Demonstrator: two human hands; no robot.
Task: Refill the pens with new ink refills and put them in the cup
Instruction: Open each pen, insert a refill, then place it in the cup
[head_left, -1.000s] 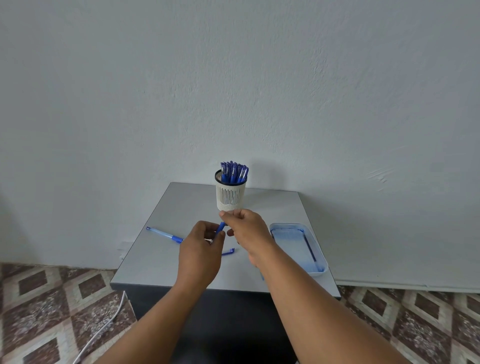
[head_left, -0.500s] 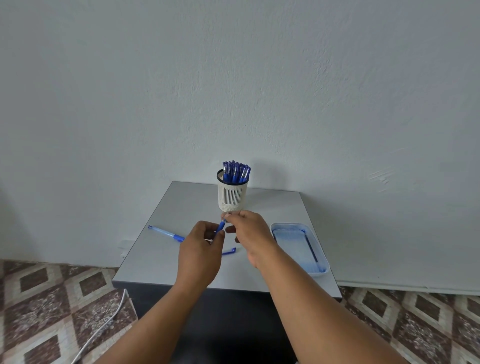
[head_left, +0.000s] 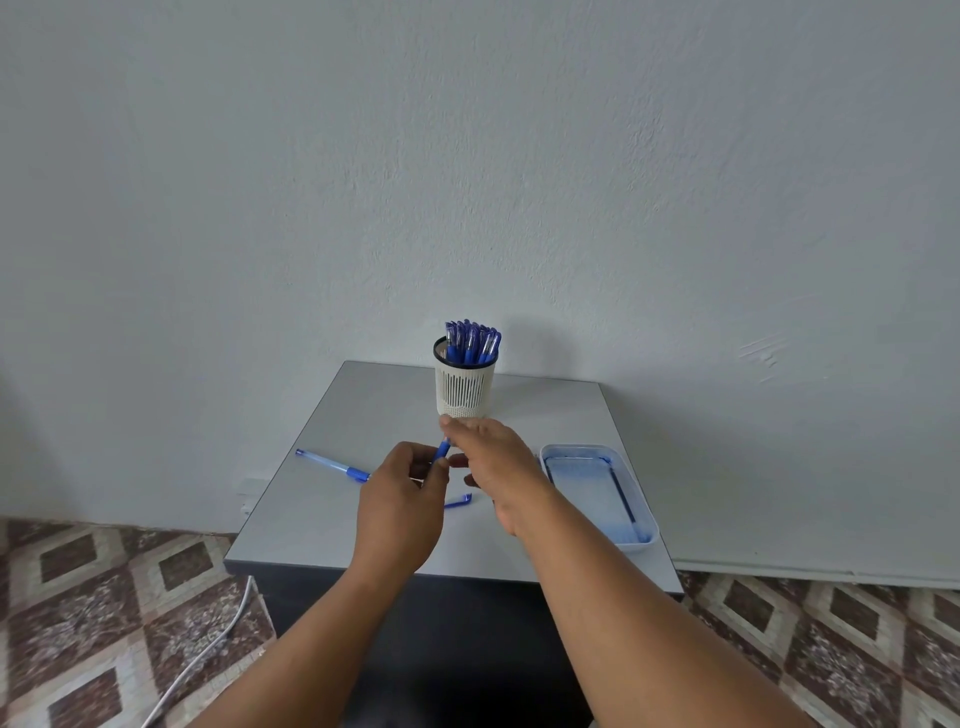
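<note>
Setting is judged to be a plain room in a home or small office; which of the two cannot be told. A small grey worktop is set against a bare, roughly plastered pale wall. The floor is tiled in a brown-and-cream diamond pattern. A white cable is seen trailing over the tiles at the left. Stationery is noted: a slotted white pen cup filled with blue pens.

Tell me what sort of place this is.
Probably a plain room indoors, set up for a desk task: a small grey table against a bare painted wall, on a patterned tiled floor.
</note>
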